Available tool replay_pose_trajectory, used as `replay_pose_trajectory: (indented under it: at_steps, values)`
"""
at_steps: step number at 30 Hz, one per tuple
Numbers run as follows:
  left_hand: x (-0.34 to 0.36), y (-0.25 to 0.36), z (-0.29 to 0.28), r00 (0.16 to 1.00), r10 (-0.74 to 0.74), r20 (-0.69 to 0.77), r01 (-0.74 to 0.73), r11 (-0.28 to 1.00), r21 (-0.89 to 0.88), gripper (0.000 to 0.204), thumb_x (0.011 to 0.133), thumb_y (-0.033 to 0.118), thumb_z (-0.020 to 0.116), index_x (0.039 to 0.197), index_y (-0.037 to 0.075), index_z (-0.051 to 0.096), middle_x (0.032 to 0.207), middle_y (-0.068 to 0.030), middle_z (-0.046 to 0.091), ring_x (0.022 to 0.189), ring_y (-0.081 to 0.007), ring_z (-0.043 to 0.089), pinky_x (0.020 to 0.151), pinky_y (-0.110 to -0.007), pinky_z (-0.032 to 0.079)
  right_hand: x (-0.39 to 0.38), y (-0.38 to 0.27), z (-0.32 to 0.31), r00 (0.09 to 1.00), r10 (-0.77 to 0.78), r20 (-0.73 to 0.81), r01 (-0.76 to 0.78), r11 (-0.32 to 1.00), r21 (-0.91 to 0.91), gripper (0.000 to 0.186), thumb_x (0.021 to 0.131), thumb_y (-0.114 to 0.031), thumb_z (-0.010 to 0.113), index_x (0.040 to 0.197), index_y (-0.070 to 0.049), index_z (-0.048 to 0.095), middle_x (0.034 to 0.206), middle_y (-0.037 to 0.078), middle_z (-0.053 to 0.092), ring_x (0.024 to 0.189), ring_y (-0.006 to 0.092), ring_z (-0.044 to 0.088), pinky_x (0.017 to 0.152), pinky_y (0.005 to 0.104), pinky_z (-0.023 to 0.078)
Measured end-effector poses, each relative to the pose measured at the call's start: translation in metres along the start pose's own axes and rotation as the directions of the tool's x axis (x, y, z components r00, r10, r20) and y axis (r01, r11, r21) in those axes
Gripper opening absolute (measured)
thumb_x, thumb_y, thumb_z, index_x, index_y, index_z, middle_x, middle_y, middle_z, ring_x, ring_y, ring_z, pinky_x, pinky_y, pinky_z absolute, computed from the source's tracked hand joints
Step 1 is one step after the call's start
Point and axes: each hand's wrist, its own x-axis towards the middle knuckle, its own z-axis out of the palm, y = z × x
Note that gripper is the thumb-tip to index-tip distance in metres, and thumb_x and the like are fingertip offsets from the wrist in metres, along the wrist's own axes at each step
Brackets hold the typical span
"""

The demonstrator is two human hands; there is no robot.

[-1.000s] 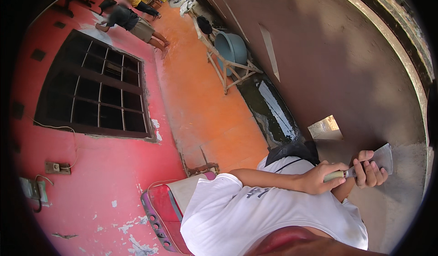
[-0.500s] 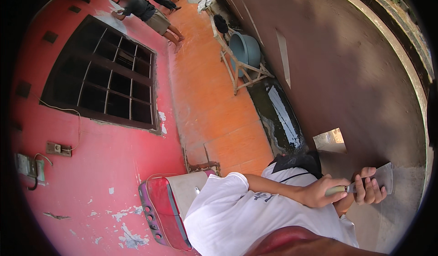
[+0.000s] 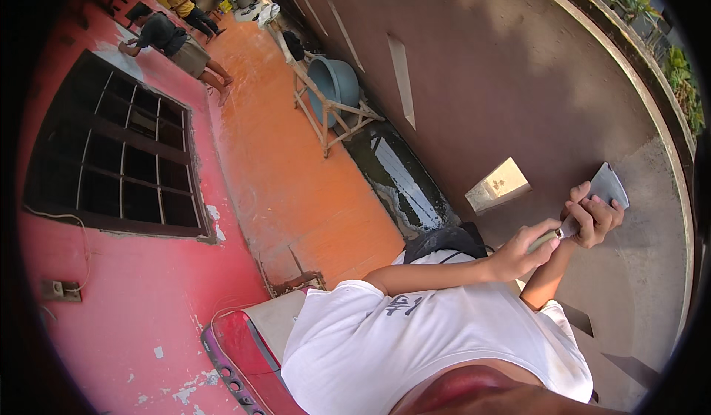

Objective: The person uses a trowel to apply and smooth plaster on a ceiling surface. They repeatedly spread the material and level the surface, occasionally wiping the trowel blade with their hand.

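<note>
My left hand [image 3: 522, 250] is closed around the pale green handle of a scraper [image 3: 609, 187], which has a wide flat metal blade. My right hand [image 3: 592, 219] grips the blade end, fingers curled over the metal. Both hands hold the tool at the lower right, beside my white shirt [image 3: 415, 341] and in front of a brown wall [image 3: 503, 82].
A pink wall [image 3: 126, 282] with a barred window [image 3: 118, 141] runs left of the orange floor [image 3: 289, 185]. A blue tub [image 3: 337, 82] on a wooden frame [image 3: 322, 145] stands by a wet drain [image 3: 392, 178]. Co-workers [image 3: 178, 52] stand farther up, one reaching to the wall.
My hands and the scraper have shifted upward in the picture, still gripping. The view has moved, showing more greenery at the upper right; the far co-workers show more fully.
</note>
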Motion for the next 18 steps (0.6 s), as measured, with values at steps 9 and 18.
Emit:
replay_pose_trajectory:
  at_steps: [9,18]
  values:
    - [0.004,-0.015,0.022,0.975,-0.206,0.088,0.224,0.920,-0.322,0.043,0.105,0.032,0.041,0.136,0.003,0.039,0.075,0.0007,0.048,0.050,-0.0032,0.041,0.046,-0.018,0.035,0.001,0.018,-0.009,0.991,0.023,0.133,-0.036,0.994,0.098,0.037,0.059,0.001,0.077,0.057,-0.032,0.060,0.066,-0.013,0.050,0.069,0.0096,0.051,0.075,0.0348,0.046]
    - [0.010,-0.023,0.011,0.990,-0.140,-0.005,0.139,0.990,-0.036,0.033,0.102,0.027,0.045,0.118,-0.001,0.052,0.056,0.0014,0.045,0.048,-0.0059,0.043,0.047,-0.024,0.035,-0.010,0.015,-0.007,0.993,0.023,0.113,-0.028,0.998,0.050,0.040,0.063,-0.002,0.079,0.060,-0.036,0.058,0.070,-0.015,0.050,0.073,0.0080,0.052,0.081,0.0325,0.045]
